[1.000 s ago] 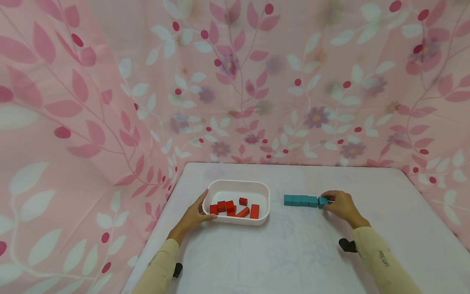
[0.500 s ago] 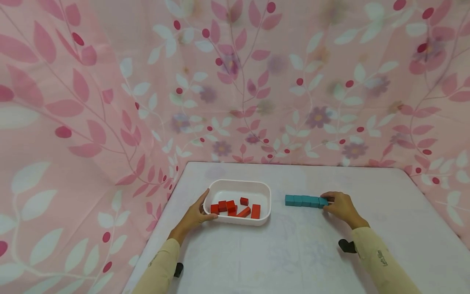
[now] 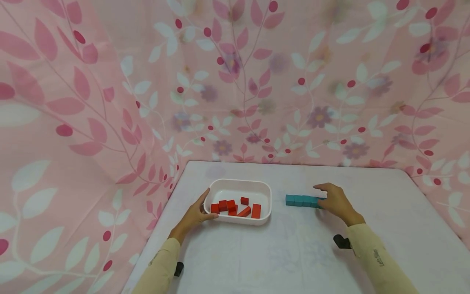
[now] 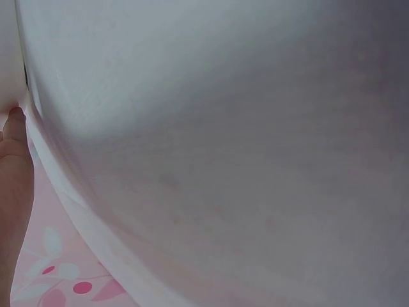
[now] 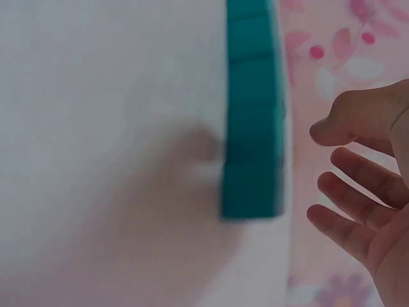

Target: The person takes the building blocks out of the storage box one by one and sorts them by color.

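Observation:
My left hand [image 3: 193, 212] holds the left end of a white plastic tray [image 3: 267, 212], its thumb along the near rim and its fingers round the outer wall. Only part of that hand [image 4: 14, 185] shows at the left wrist view's edge. Inside the tray lie several red blocks [image 3: 256, 211], some cubes and some longer. To the right, teal cubes [image 3: 302, 200] form a straight row, touching end to end. My right hand [image 3: 337, 203] is over the row's right end, hiding part of the last cube. In the right wrist view its fingers [image 5: 351, 227] are spread, holding nothing.
A white cloth [image 3: 257, 257] covers the table under the tray and the cubes. Pink floral fabric [image 3: 257, 81] hangs behind the table and along its left side. Small black pieces [image 3: 342, 241] show beside both sleeves.
The right hand slid the last teal cube left against the others, closing the gap. It then let go, and its fingers spread and lifted. The left hand stays on the tray.

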`<state>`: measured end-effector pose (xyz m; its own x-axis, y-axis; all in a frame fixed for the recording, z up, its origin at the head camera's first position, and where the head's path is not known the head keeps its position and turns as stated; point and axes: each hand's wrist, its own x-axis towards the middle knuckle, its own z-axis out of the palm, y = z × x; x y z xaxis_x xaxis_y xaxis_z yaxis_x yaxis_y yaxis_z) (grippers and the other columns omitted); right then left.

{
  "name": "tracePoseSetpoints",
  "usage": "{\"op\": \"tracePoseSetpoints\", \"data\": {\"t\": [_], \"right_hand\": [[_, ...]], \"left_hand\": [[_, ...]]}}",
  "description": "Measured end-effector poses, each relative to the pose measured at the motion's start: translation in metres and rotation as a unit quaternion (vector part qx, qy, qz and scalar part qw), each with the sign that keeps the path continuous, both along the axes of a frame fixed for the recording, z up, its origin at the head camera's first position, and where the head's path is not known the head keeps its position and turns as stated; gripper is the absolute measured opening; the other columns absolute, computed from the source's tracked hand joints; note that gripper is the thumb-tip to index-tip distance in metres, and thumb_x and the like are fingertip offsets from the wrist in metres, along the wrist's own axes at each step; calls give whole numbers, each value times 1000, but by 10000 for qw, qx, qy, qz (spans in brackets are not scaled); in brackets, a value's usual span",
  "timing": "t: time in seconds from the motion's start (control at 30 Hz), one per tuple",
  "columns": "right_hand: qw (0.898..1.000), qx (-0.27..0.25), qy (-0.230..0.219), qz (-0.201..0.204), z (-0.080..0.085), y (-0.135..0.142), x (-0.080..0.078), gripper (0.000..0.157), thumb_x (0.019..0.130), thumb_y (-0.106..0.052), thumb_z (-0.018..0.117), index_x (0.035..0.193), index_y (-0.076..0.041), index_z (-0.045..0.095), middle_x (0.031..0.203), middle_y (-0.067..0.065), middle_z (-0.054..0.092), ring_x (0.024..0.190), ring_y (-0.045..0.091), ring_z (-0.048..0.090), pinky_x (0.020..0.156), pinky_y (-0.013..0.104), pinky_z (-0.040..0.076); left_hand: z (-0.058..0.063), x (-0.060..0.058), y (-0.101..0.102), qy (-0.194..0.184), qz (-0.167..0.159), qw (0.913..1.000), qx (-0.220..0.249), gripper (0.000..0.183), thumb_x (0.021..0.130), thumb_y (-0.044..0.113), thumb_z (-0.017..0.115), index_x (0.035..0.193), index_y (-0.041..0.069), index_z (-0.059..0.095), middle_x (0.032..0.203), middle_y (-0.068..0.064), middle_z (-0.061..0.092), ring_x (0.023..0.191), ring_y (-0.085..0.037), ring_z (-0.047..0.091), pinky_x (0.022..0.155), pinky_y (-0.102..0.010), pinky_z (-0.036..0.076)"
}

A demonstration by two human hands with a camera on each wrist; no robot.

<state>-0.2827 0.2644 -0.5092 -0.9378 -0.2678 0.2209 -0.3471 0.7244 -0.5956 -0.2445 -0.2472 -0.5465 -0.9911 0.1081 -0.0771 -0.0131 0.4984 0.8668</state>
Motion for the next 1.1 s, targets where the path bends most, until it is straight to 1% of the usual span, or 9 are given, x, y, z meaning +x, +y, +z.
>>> {"op": "tracePoseSetpoints", "data": {"t": [0.17,0.23,0.33,0.4,0.53,0.67,0.83,0.9,1.1], "right_hand": [[9970,-263,458,560,22,-48,4,43,82,-1,72,123,4,63,121,21,61,109,39,59,87,56,52],[9954,-322,486,763,27,-70,6,43,81,-4,76,122,1,64,121,17,62,107,35,61,86,52,54],[9937,-339,303,1022,32,-100,12,46,81,-10,80,123,-1,64,121,14,63,105,33,63,85,48,55],[9935,-308,21,1097,34,-119,16,49,81,-14,81,125,-2,64,122,14,63,104,34,63,84,47,56],[9896,-296,-397,1354,34,-148,19,51,82,-15,80,128,-2,62,123,16,63,105,37,61,84,48,56],[9875,-168,-539,1473,28,-168,17,50,81,-14,80,127,-3,64,120,14,65,103,33,60,83,45,57],[9840,31,-1081,1417,22,-185,14,50,78,-15,82,124,-3,66,118,13,66,106,31,60,81,42,58],[9823,216,-1188,1435,21,-189,12,51,77,-18,84,122,-2,67,117,12,66,106,30,61,81,40,58],[9757,820,-1206,1636,21,-199,5,50,74,-21,86,117,0,70,103,8,70,88,20,57,79,33,57]], "left_hand": [[2,0,-1,-48,23,10000,61,104,72,37,86,153,44,21,158,1,27,138,-32,38,100,-44,45],[2,-1,-1,-11,5,10000,84,104,72,38,86,154,42,21,159,0,27,138,-32,37,100,-44,46],[1,-3,-1,3,-29,10000,89,106,71,40,86,154,42,20,159,1,26,139,-31,37,100,-43,45],[-1,-4,-2,40,-68,9999,84,106,71,41,86,154,41,20,159,0,25,139,-31,36,101,-43,45],[-2,-6,-2,44,-74,9999,126,106,71,38,87,154,43,20,159,0,26,139,-31,36,102,-43,44],[-1,-6,-1,116,-118,9996,215,106,72,33,87,155,39,21,159,0,27,138,-32,38,101,-43,44],[-2,-5,0,135,-85,9997,168,107,71,34,88,155,37,22,159,1,26,138,-30,39,102,-42,44],[-2,-4,1,133,-66,9998,147,107,71,35,88,155,37,22,159,1,26,138,-30,39,102,-42,44],[-4,-2,-1,143,-89,9996,217,107,71,36,87,155,38,21,159,1,27,138,-30,39,102,-43,44]]}}
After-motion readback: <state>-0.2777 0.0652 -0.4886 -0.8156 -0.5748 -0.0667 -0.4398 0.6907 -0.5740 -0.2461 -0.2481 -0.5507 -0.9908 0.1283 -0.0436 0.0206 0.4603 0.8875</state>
